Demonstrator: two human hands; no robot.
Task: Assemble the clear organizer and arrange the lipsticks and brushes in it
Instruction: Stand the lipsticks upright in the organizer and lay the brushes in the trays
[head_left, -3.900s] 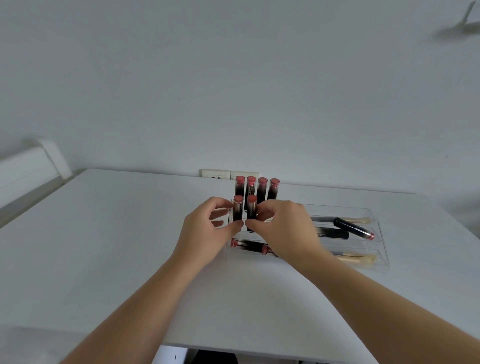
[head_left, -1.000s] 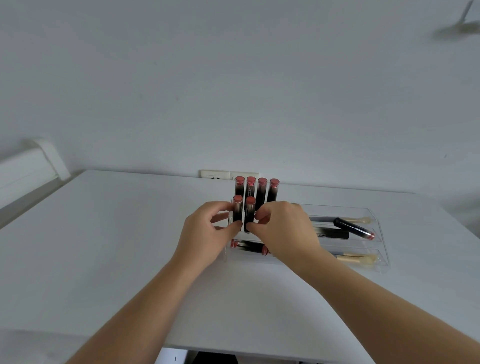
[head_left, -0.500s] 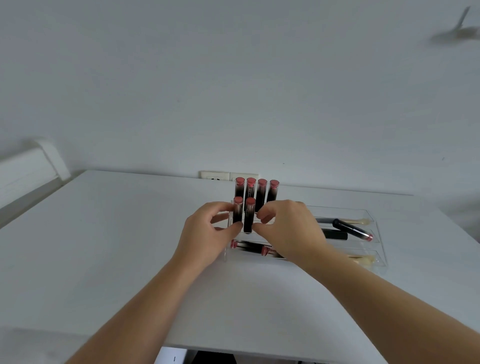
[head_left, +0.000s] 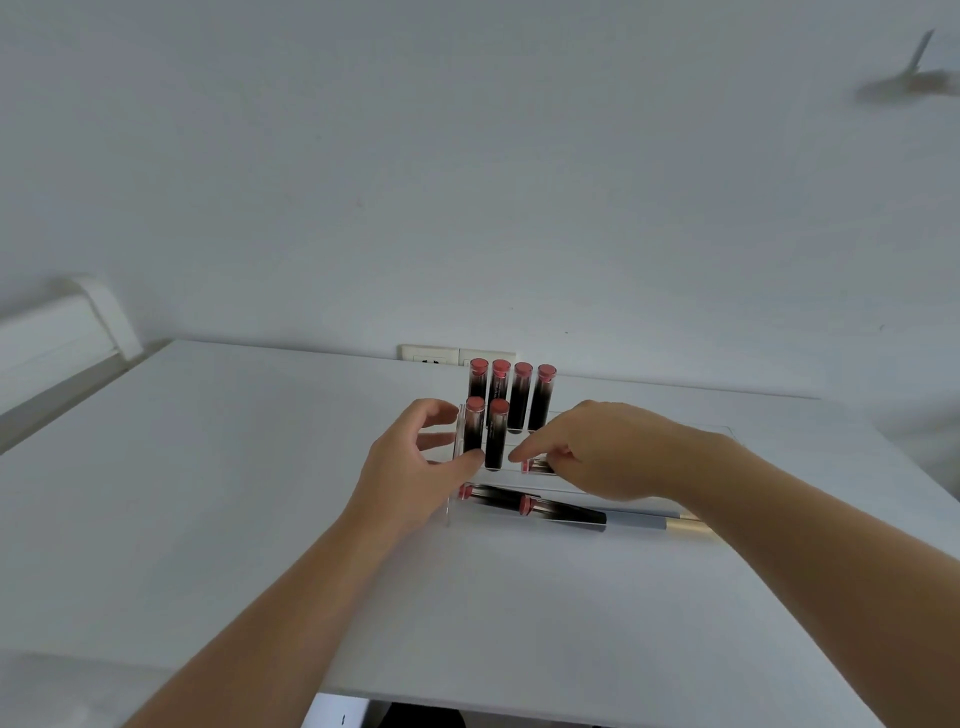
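I read this as the lipstick-loading step, well along. My left hand (head_left: 410, 467) makes a loose, half-open grip at the left end of the clear organizer (head_left: 540, 486) on the bench (head_left: 208, 467): thumb tip touching the base of the front-left lipstick (head_left: 474, 428), fingers spread beside that end wall, clamping nothing that I can make out. Just right of that thumb stands the second front lipstick (head_left: 496, 434), and behind both, a back row of four (head_left: 511, 395) stands upright. Further right, my right hand (head_left: 592, 449) reaches down with curled fingers onto a lying lipstick (head_left: 537, 464) in the middle tray — whether it is actually pinched I cannot tell. Nearer me than that grip, two more lipsticks (head_left: 535, 506) and a brush (head_left: 654, 522) lie in the front tray. Next, I judge, that lying tube wants lifting, turning upright and seating in the open slot right of the front pair — without knocking its neighbours.
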